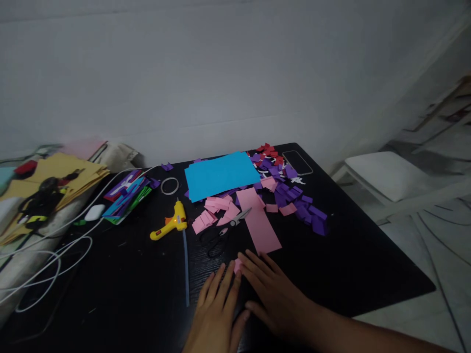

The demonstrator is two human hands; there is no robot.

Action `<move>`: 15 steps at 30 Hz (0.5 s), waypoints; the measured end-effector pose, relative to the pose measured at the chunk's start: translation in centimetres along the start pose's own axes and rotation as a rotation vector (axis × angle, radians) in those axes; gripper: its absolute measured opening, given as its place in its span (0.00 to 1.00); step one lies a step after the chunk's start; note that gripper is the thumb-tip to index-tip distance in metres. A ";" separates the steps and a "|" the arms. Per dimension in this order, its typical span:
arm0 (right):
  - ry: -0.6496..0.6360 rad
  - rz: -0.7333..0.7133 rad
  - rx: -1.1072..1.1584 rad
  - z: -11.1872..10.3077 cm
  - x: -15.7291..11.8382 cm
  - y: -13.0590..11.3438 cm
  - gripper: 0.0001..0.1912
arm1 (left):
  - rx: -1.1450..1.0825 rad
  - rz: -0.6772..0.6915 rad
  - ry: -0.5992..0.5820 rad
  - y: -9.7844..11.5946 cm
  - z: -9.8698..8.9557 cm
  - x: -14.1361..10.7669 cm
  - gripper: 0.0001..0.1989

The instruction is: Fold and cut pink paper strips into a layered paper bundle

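Note:
My left hand and my right hand lie flat on the black table near its front edge, fingers spread. Their fingertips press on a small pink paper piece between them. Just beyond it lies a long pink paper strip. Black-handled scissors rest left of the strip, on a pile of small pink paper rectangles. A yellow glue gun with a clear glue stick trailing from it lies further left.
A blue paper sheet lies at the back, with purple paper pieces and red scraps to its right, beside a phone. Coloured paper stack, tape ring, white cables at left. White chair at right.

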State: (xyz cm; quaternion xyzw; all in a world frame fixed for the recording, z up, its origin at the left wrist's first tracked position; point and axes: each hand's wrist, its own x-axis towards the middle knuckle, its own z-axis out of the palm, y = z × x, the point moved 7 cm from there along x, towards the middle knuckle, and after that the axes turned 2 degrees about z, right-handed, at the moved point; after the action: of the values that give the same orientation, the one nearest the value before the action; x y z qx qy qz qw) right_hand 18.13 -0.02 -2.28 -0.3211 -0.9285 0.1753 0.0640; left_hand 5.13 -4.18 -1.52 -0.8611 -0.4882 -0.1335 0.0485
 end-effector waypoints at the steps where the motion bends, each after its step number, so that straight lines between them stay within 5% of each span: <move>1: 0.003 0.002 0.002 0.1 0.0 -0.1 0.40 | 0.009 0.007 0.009 0.0 -0.1 0.0 0.34; 15: -0.074 0.052 0.012 0.5 0.1 -0.1 0.43 | -0.029 -0.005 -0.005 0.0 -0.2 0.0 0.34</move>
State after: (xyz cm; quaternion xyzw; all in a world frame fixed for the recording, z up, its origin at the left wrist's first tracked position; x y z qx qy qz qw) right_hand 17.84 -0.17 -2.71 -0.3380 -0.9205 0.1940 0.0271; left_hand 5.10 -4.24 -1.30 -0.8607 -0.4886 -0.1386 0.0345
